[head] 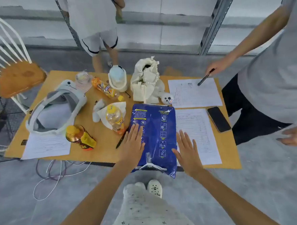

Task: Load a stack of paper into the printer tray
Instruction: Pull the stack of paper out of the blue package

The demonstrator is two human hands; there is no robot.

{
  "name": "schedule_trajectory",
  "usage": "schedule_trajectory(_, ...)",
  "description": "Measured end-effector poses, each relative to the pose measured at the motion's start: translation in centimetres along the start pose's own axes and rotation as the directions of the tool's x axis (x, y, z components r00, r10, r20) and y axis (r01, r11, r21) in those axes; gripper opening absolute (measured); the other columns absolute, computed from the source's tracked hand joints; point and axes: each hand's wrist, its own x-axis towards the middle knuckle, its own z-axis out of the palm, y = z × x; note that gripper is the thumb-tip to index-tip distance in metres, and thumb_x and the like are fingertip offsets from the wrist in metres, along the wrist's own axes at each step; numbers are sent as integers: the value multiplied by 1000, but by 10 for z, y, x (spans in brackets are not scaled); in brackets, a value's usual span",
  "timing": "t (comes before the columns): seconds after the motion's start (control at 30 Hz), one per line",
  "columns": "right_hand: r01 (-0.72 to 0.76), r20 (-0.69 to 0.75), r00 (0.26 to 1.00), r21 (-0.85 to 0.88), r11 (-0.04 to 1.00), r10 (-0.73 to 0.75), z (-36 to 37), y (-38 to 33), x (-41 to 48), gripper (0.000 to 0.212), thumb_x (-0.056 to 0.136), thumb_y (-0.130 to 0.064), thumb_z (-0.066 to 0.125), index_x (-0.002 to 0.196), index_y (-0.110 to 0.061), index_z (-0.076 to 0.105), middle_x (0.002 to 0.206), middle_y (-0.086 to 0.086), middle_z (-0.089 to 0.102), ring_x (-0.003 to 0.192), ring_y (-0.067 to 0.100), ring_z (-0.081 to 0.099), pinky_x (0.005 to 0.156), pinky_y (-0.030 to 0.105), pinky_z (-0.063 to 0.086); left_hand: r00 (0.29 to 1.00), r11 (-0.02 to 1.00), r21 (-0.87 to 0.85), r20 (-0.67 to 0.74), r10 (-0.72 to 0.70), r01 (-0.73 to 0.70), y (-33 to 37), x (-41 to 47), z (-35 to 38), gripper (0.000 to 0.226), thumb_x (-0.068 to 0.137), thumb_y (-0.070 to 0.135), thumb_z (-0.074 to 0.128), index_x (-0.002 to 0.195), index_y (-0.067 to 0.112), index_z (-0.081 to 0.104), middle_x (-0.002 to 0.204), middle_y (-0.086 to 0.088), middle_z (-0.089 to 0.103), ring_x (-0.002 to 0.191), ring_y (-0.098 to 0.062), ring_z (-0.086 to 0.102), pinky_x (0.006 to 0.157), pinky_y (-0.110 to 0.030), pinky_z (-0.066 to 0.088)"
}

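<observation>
On the table, head view: my two hands bracket the paper pack at the near edge.

Task item: blue glossy plastic-wrapped ream of paper (153,134), lying flat on the orange wooden tabletop (104,145), its torn near end hanging just over the table's edge.

Left hand (133,145): mine, flat and spread wide, fingers on the pack's left margin, holding nothing.

Right hand (187,152): mine, flat and spread wide, against the pack's right side, partly over a white printed form sheet (198,135); holding nothing.

Neighbours: clear plastic bottle with yellow cap (114,119) just left of the pack; black pen (121,139) beside my left hand; black smartphone (218,119) further right, beyond the form.

Others present: another person's hand (213,68) holding a pen over a second sheet, well apart from the pack.

Printer tray: not in view.

Step in hand: I judge this the start, squaring up to take hold of the pack.

Next move calls for: closing both hands under the pack's long edges, lifting level so the torn end spills no sheets, clearing the bottle.
</observation>
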Motion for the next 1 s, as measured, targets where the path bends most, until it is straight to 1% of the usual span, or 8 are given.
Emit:
schedule_trajectory(0.13,-8,108,994,-75,997,16,18,-3,8,71,92,-54,4,148,-12,13,159,7,8,146,25,11,116,46,14,974,997,-4,215,-70,73,-8,5,26,44,97,18,41,141,15,37,149,-6,33,138,-23,30,111,-35,33)
schedule_trajectory(0.23,-41,259,964,-102,994,67,36,-6,13,75,97,-46,-2,127,-8,56,137,9,54,121,25,56,87,45,52,930,984,-98,351,-108,151,-9,3,48,40,95,12,45,134,15,48,139,-6,43,129,-22,39,99,-34,44)
schedule_trajectory(0.3,-39,287,955,-137,990,77,63,1,11,81,96,-47,-5,121,-9,62,131,8,60,114,24,62,77,42,58,920,957,-182,362,-148,226,-6,0,59,39,94,9,46,132,14,51,138,-8,43,126,-22,43,94,-33,47)
schedule_trajectory(0.4,-70,356,927,-145,987,118,59,-6,5,87,92,-53,-10,131,-4,51,142,12,48,125,29,52,85,43,53,931,909,-290,298,-212,300,3,0,65,32,92,11,51,123,10,57,131,-7,49,117,-22,51,90,-34,50)
schedule_trajectory(0.53,-9,364,931,-20,1000,15,54,-7,7,89,80,-66,-9,148,-9,3,159,7,-6,147,25,-2,115,44,19,926,859,-362,250,-284,361,6,5,71,19,86,14,63,104,11,64,113,-6,60,108,-21,54,82,-34,51)
schedule_trajectory(0.63,-6,297,955,-8,1000,8,61,-3,7,69,96,-48,24,148,-10,-2,159,5,-10,147,22,-7,117,42,17,905,828,-376,259,-338,416,6,10,71,11,84,16,66,94,11,66,102,-7,64,94,-21,60,74,-33,52)
schedule_trajectory(0.83,-25,268,963,96,995,-2,65,-1,8,113,60,-77,-24,148,-10,-1,159,5,-9,146,22,-9,116,36,18,915,867,-322,264,-304,381,4,14,70,10,88,12,61,92,7,69,99,-8,64,88,-22,61,69,-32,52)
schedule_trajectory(1.0,-31,259,966,101,994,4,63,-3,7,71,96,-48,26,148,-10,-1,159,4,-10,146,21,-10,117,37,21,934,922,-248,279,-224,296,3,13,70,11,89,7,56,88,7,67,99,-8,61,87,-21,58,62,-27,47)
